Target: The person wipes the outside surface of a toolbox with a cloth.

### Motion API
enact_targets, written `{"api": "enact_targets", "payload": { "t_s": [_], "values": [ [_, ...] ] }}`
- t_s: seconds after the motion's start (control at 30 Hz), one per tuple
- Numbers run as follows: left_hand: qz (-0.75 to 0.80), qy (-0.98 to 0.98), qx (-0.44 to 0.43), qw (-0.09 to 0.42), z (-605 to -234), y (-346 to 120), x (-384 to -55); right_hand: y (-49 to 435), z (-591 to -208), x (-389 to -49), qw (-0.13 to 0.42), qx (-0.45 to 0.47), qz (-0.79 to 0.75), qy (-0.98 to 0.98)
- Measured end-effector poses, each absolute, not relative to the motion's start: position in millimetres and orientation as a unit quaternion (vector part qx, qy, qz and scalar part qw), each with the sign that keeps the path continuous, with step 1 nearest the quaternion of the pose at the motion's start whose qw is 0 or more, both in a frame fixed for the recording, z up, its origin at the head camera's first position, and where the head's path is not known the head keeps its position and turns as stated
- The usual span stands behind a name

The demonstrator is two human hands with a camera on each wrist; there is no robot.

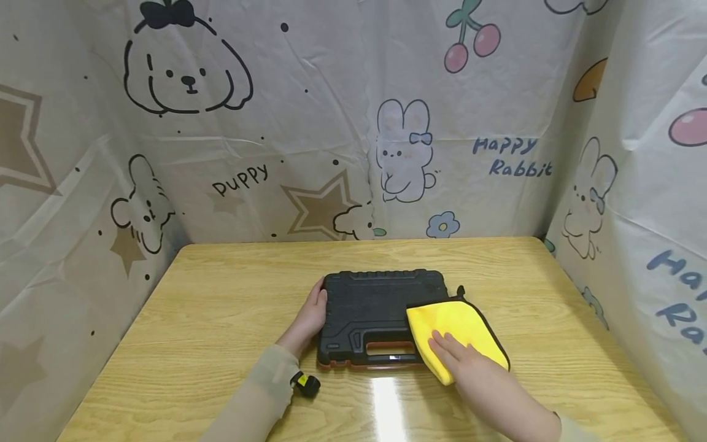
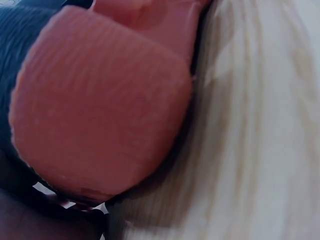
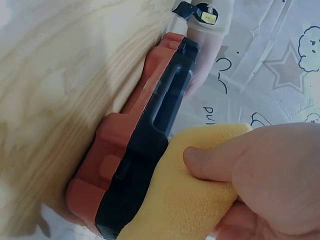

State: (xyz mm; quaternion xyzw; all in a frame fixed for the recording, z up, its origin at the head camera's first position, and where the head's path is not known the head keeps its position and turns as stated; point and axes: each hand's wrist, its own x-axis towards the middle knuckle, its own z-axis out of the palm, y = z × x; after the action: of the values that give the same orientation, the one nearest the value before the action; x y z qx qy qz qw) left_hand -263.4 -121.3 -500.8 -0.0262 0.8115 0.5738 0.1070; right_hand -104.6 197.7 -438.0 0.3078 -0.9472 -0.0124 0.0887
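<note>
A black plastic carrying case (image 1: 381,301) with an orange underside lies flat, its handle towards me. Along its left side rests my left hand (image 1: 310,314), with fingers extended against the edge. In the left wrist view the case's orange corner (image 2: 100,105) fills much of the picture. A yellow cloth (image 1: 425,319) with a black border covers the case's right front corner and hangs past its edge. My right hand (image 1: 475,368) holds this cloth against the case, fingers on top. The right wrist view shows the thumb (image 3: 210,160) pressing into the cloth's soft surface.
The case lies on a light wood table (image 1: 232,288). Printed fabric (image 1: 309,123) with cartoon animals hangs behind the table and on both sides. A small black device (image 1: 307,385) with a yellow mark is strapped at my left wrist.
</note>
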Motion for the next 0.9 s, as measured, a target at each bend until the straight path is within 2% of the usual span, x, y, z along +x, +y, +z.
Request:
{"api": "enact_targets", "payload": {
  "t_s": [0.5,0.77,0.9],
  "values": [
    [0.581,0.806,-0.027,0.114,-502.6,-122.6,-263.5,204.9,-429.5,-102.4,-0.028,0.259,0.133,-0.956],
    [0.585,0.802,-0.027,0.118,-504.4,-122.4,-263.9,218.5,-403.2,-110.5,-0.011,0.201,0.194,-0.960],
    [0.587,0.800,-0.029,0.121,-504.1,-122.9,-263.6,229.2,-390.5,-118.2,0.038,0.184,0.230,-0.955]
  ]
}}
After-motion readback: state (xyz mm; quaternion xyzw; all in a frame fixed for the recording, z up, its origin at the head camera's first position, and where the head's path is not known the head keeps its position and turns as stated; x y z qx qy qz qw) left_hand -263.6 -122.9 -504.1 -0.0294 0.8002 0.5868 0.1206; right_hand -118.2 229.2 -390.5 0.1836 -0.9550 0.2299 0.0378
